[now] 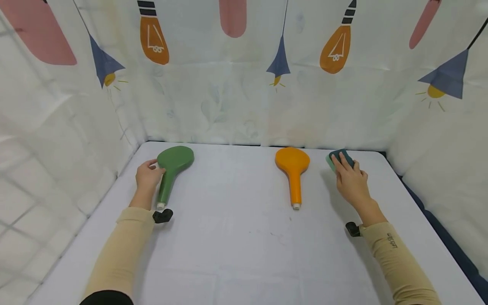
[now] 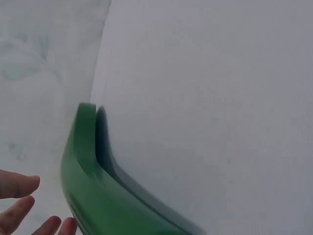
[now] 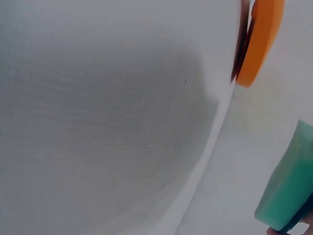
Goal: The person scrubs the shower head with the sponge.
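Observation:
A green shower head with a white tip on its handle lies at the back left of the table. My left hand is beside its neck, fingers loosely extended; in the left wrist view the fingertips show near the green body, and I cannot tell whether they touch it. At the back right, my right hand grips a sponge with light green foam and a dark layer, held above the table. Between the hands lies an orange shower head, its white tip toward me.
The white table has a few faint marks near its middle. A printed curtain with lamps and bulbs hangs behind and on both sides. Dark fabric shows along the right edge.

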Demonstrator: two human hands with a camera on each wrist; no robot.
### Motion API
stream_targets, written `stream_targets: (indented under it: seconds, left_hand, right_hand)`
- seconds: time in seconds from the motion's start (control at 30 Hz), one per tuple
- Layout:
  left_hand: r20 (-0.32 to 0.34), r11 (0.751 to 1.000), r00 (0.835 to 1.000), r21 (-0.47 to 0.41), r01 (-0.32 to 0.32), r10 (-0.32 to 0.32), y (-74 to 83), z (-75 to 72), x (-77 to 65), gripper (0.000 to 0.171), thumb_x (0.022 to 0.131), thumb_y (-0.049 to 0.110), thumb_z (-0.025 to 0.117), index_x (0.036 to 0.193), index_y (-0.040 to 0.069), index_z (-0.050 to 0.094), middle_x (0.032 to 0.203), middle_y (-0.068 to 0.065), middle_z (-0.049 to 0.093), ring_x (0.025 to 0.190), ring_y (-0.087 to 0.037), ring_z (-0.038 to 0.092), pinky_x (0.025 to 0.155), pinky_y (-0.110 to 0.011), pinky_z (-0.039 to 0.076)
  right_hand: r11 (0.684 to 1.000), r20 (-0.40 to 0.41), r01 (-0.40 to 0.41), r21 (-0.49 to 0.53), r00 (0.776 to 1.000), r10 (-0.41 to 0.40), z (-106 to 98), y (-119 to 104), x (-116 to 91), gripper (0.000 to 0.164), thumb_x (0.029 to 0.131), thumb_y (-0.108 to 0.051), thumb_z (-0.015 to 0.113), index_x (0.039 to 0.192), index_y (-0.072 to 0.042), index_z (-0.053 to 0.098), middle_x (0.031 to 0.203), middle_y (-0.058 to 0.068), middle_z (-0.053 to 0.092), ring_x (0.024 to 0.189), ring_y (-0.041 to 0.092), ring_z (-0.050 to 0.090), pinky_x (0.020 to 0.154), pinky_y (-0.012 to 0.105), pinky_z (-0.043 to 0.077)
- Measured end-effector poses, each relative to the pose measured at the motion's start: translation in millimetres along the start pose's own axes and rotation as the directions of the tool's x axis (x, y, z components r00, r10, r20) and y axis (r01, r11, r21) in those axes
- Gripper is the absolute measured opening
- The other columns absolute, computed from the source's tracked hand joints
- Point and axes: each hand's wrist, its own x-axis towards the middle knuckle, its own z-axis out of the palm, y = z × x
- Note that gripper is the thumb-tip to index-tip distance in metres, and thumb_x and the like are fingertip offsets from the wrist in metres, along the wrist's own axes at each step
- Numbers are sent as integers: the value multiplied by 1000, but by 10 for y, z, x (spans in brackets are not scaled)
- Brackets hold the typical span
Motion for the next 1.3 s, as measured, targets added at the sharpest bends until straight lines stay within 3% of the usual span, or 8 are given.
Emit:
stream_targets:
  seconds: [0.2, 0.4, 0.5, 0.63, 0.73, 0.87, 1.07, 1.3]
  left_hand:
    - [-10, 989, 990, -49, -139, 139, 325, 314, -168, 51, 101, 6, 58, 151, 1, 48, 151, -22, 48, 141, -38, 41, 111, -47, 41]
    - [229, 972, 964, -220, -86, 137, 639, 883, -411, 47, 103, 4, 54, 149, 0, 49, 150, -23, 49, 135, -36, 49, 113, -48, 39]
    - [397, 954, 914, -298, 40, 85, 786, 1242, -548, 46, 105, 7, 54, 151, 3, 49, 151, -22, 49, 133, -35, 52, 113, -49, 38]
    - [581, 929, 813, -318, 191, 31, 934, 1702, -699, 47, 106, 11, 54, 152, 5, 48, 150, -18, 51, 132, -32, 55, 113, -46, 39]
    - [676, 920, 737, -290, 263, 2, 1005, 1988, -790, 46, 107, 12, 53, 153, 7, 48, 148, -16, 53, 130, -32, 57, 112, -45, 41]
    - [747, 893, 665, -280, 354, -29, 1053, 2278, -881, 45, 108, 14, 51, 153, 7, 47, 147, -18, 54, 130, -34, 57, 111, -48, 41]
    - [810, 802, 582, -299, 517, -74, 1052, 2570, -982, 47, 108, 18, 54, 152, 4, 45, 146, -24, 54, 131, -40, 56, 110, -54, 40]
    - [842, 793, 536, -282, 540, -66, 1076, 2782, -1060, 45, 108, 14, 52, 149, 0, 42, 147, -28, 51, 134, -44, 51, 111, -55, 38]
  right_hand:
    - [998, 12, -57, -8, 998, 57, -27, 28, 25, 51, 108, -12, 41, 159, -10, 35, 163, 23, 28, 137, 62, 27, 96, 76, 29]
    - [998, 24, -67, -1, 997, 67, -5, 22, 68, 51, 109, -14, 41, 159, -11, 37, 164, 21, 27, 137, 60, 28, 97, 76, 29]
    - [998, 19, -69, 0, 997, 69, 15, 17, 80, 50, 108, -14, 44, 158, -10, 39, 163, 22, 27, 137, 60, 29, 97, 76, 30]
    - [998, -1, -67, 0, 998, 67, 41, 2, 102, 49, 107, -13, 46, 156, -9, 43, 162, 23, 29, 136, 60, 31, 96, 76, 31]
    - [998, -4, -67, 1, 998, 67, 62, -16, 117, 49, 107, -13, 46, 156, -9, 43, 162, 23, 30, 136, 59, 31, 97, 76, 31]
    - [997, 4, -73, 0, 997, 73, 93, -40, 135, 49, 107, -13, 46, 156, -8, 43, 162, 23, 30, 136, 58, 31, 99, 76, 30]
    - [997, 23, -74, -8, 997, 75, 140, -62, 158, 49, 107, -13, 45, 156, -10, 43, 162, 23, 30, 135, 59, 33, 98, 76, 33]
    - [996, 3, -84, 5, 996, 84, 146, -65, 187, 49, 107, -13, 45, 156, -11, 43, 162, 22, 30, 136, 59, 33, 98, 75, 32]
